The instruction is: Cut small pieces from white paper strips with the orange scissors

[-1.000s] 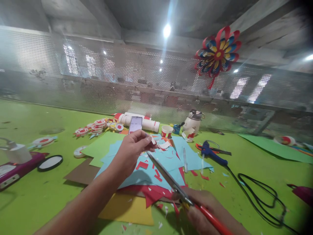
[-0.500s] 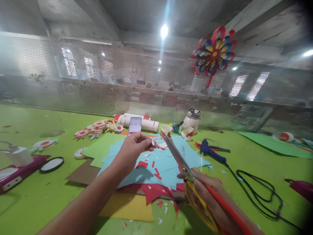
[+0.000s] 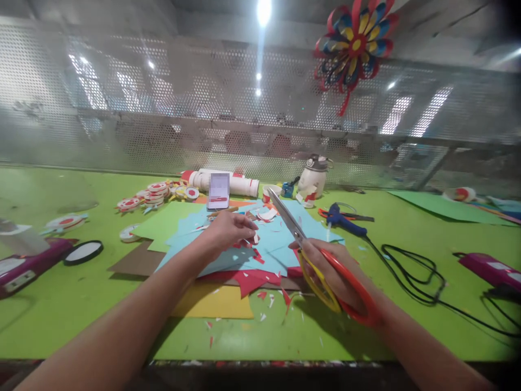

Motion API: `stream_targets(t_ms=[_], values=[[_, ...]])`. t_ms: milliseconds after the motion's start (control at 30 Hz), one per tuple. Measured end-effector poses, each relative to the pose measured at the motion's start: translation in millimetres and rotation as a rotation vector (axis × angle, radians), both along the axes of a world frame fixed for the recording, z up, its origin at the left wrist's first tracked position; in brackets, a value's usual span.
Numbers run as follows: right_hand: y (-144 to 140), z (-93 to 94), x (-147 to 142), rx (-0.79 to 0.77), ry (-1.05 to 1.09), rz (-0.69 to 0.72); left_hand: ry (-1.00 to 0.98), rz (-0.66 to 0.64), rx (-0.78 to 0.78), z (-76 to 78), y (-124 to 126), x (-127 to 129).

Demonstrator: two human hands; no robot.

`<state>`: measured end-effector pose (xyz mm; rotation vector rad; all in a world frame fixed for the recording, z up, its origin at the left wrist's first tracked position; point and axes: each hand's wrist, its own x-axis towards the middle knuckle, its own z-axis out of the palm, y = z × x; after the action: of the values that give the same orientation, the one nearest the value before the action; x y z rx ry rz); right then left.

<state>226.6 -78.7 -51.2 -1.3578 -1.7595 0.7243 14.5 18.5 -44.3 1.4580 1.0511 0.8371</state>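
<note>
Green table (image 3: 61, 304), mesh screen along far edge; open room at near left and near right. Scissors (image 3: 309, 255): red and yellow handles, blades shut, pointing far-left. Right hand (image 3: 329, 266) closed through handles. Left hand (image 3: 230, 231), fingers curled loosely, resting on blue paper (image 3: 280, 247) among red scraps, just left of blades.

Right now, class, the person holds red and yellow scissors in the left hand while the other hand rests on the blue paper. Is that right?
Not quite: the head view shows the scissors in the right hand; the left hand rests on the blue paper.
</note>
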Motion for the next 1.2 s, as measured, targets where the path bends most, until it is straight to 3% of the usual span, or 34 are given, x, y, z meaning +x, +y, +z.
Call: stream_targets(t_ms=[433,633,833,1200], values=[[2,1.5,2,-0.009,0.075,-0.024,0.266,-0.065,0.168,-16.6,17,-12],[3,3.5,1,0.003,0.080,-0.020,0.228,0.023,0.248,-24.3,17,4],[2,4.1,-1,0.017,0.075,0.010,0.389,0.079,0.394,-33.9,27,12],[-1,5.4,-3,0.009,0.093,-0.002,0.574,0.065,0.544,-29.9,31,-2]])
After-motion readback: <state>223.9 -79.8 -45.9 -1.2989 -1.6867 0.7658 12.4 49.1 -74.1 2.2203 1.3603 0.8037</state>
